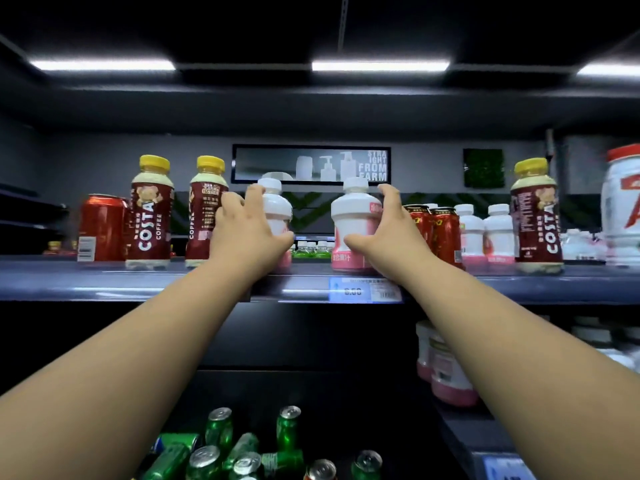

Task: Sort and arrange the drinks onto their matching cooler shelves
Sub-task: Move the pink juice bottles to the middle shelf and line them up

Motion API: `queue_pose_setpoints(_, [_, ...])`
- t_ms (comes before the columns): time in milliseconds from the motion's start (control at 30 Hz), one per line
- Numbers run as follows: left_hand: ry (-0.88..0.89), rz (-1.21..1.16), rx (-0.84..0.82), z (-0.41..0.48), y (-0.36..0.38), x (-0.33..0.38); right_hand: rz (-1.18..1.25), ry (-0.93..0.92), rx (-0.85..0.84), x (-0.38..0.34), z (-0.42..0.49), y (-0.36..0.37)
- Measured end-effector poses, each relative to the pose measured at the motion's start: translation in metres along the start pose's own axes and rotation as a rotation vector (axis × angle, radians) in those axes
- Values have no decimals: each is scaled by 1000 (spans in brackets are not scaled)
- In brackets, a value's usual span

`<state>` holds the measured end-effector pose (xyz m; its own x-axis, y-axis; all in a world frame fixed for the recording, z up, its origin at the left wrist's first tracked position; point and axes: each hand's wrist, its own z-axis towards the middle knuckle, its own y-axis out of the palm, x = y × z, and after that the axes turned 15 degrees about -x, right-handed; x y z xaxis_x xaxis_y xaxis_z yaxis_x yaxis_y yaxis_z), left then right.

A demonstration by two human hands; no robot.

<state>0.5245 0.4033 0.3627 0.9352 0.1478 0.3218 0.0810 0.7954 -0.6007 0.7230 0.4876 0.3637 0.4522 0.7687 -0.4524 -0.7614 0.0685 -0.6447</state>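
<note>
Reaching up with both bare arms to the dark grey upper cooler shelf (138, 278). Gripping with the left hand (247, 233) a white plastic bottle with a pink base and white cap (277, 209), fingers (254, 199) curled round its left side, thumb low across its front. Gripping with the right hand (388, 230) a second white-and-pink plastic bottle (351, 216), fingers curled round its right side, thumb spread low across the label. Both bottles upright, side by side with a gap between, bases down at the shelf near its front edge, above a blue-and-white price tag (363, 291).

Left of the left hand: two dark red Costa coffee bottles with yellow caps (150, 213), then a red metal can (102, 226). Just right of the right hand: two red cans with dark tops (440, 230), two more white-and-pink bottles (485, 230), a third yellow-capped Costa bottle (536, 216) and, at the edge, a big white jar with a red lid (623, 202).

Lower right, on another shelf: pink-and-white bottles (443, 365). At the bottom: a heap of green metal cans (242, 445), some upright, some tipped.
</note>
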Motion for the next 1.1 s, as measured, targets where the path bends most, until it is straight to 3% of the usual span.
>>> queue_pose_setpoints(200, [-33, -114, -1, 10, 18, -4, -53, 60, 16, 4, 10, 13])
queue_pose_setpoints(400, [161, -373, -6, 6, 14, -11, -22, 58, -25, 6, 11, 13])
queue_pose_setpoints(767, [56, -36, -174, 1, 17, -4, -211, 105, 34, 6, 4, 16])
queue_pose_setpoints(1100, [64, -35, -176, -1, 15, -4, -330, 98, 28, 7, 2, 18])
